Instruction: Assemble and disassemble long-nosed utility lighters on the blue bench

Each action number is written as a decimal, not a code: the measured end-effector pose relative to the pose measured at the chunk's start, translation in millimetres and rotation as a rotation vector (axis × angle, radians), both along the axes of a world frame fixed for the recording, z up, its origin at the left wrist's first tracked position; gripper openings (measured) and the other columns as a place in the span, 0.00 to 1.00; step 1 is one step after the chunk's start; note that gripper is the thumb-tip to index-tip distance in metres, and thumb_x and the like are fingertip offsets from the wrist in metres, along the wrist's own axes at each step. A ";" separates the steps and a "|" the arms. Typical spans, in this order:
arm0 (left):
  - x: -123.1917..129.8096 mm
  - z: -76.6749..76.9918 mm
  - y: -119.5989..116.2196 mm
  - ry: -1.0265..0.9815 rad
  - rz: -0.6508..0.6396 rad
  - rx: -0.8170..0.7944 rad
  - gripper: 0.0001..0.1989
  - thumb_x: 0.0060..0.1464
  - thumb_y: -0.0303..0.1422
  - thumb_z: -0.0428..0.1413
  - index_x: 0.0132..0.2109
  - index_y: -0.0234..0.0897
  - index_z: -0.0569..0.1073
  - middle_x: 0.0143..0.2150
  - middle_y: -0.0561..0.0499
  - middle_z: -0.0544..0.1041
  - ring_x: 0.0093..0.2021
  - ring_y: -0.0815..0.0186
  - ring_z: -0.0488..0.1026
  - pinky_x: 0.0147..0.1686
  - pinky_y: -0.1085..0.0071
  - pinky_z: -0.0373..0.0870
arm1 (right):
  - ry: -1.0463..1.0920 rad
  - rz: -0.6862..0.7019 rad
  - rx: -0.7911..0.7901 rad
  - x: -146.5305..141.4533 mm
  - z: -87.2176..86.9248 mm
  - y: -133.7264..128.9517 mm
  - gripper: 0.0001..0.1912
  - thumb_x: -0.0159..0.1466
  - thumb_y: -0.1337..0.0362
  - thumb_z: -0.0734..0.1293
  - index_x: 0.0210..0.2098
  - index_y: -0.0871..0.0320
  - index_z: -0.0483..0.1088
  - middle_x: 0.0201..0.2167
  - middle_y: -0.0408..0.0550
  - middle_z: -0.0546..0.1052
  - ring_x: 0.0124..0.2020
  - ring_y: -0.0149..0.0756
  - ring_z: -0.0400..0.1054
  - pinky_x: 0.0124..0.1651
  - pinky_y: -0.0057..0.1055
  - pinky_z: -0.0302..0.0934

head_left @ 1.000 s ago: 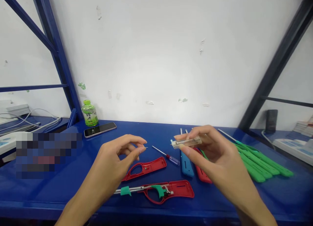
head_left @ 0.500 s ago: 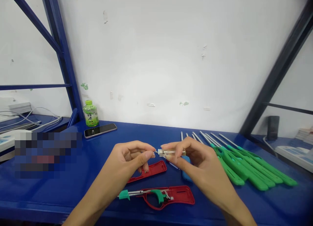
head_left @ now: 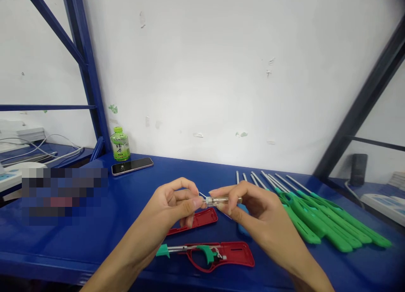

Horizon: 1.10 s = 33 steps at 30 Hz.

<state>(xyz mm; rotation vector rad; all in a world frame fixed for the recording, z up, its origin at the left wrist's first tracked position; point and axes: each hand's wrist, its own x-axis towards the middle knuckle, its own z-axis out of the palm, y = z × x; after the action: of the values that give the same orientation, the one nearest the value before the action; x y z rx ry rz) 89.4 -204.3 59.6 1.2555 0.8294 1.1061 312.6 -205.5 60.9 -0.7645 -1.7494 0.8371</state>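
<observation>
Between the thumb and fingers of my right hand (head_left: 253, 207) is a small clear cylinder (head_left: 218, 200), held level with its whitish end toward the left. My left hand (head_left: 179, 203) pinches at that end, on something thin; a fine wire or tube shows there, its details too small to tell. Below my hands lies a red half shell (head_left: 238, 254) with a green trigger (head_left: 207, 255), a metal rod and white wires. Another red shell half (head_left: 205, 218) lies just behind it, partly hidden by my left hand. A blue object (head_left: 243, 231) is partly covered by my right hand.
Several green lighters (head_left: 329, 216) with metal rods lie at the right of the blue table (head_left: 126, 224). A green bottle (head_left: 120, 144) and a phone (head_left: 133, 166) are at the back left. Blue posts (head_left: 91, 73) stand before the wall.
My left fingertips have come up to the cylinder's whitish end. A thin wire or tube now shows above them. The whole view has shifted slightly.
</observation>
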 end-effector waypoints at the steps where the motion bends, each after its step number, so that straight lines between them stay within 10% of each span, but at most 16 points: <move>1: 0.3 -0.5 -0.2 -0.012 -0.006 -0.015 0.20 0.49 0.42 0.75 0.37 0.40 0.73 0.24 0.60 0.70 0.22 0.74 0.60 0.24 0.75 0.51 | -0.014 -0.003 0.010 0.5 -0.9 0.5 0.07 0.70 0.62 0.74 0.34 0.50 0.79 0.46 0.45 0.87 0.47 0.40 0.83 0.51 0.33 0.77; 7: 2.3 -6.6 2.1 -0.133 -0.028 -0.109 0.27 0.48 0.45 0.77 0.38 0.41 0.67 0.28 0.61 0.70 0.23 0.76 0.54 0.26 0.75 0.52 | -0.165 -0.049 0.153 -0.4 -2.9 6.2 0.15 0.72 0.64 0.73 0.54 0.38 0.83 0.47 0.40 0.88 0.47 0.38 0.83 0.53 0.34 0.77; 17: 7.0 -4.4 -4.4 -0.133 0.020 -0.126 0.35 0.43 0.45 0.76 0.29 0.42 0.53 0.24 0.62 0.58 0.23 0.74 0.52 0.27 0.72 0.49 | -0.224 0.026 0.445 0.7 -10.9 10.4 0.30 0.73 0.77 0.64 0.60 0.34 0.80 0.54 0.37 0.86 0.51 0.36 0.83 0.52 0.35 0.79; 33: 4.2 2.6 -8.1 -0.086 -0.049 -0.134 0.33 0.48 0.46 0.73 0.28 0.41 0.54 0.14 0.67 0.54 0.16 0.78 0.40 0.23 0.71 0.40 | -0.282 0.002 0.419 3.1 -6.0 3.2 0.26 0.75 0.74 0.66 0.62 0.37 0.78 0.53 0.36 0.86 0.51 0.35 0.82 0.54 0.32 0.78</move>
<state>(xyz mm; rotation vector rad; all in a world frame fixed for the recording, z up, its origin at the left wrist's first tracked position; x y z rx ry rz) 93.6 -212.4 62.2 1.1035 0.7906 1.0404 315.6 -202.3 54.9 -0.6166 -2.0859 0.3500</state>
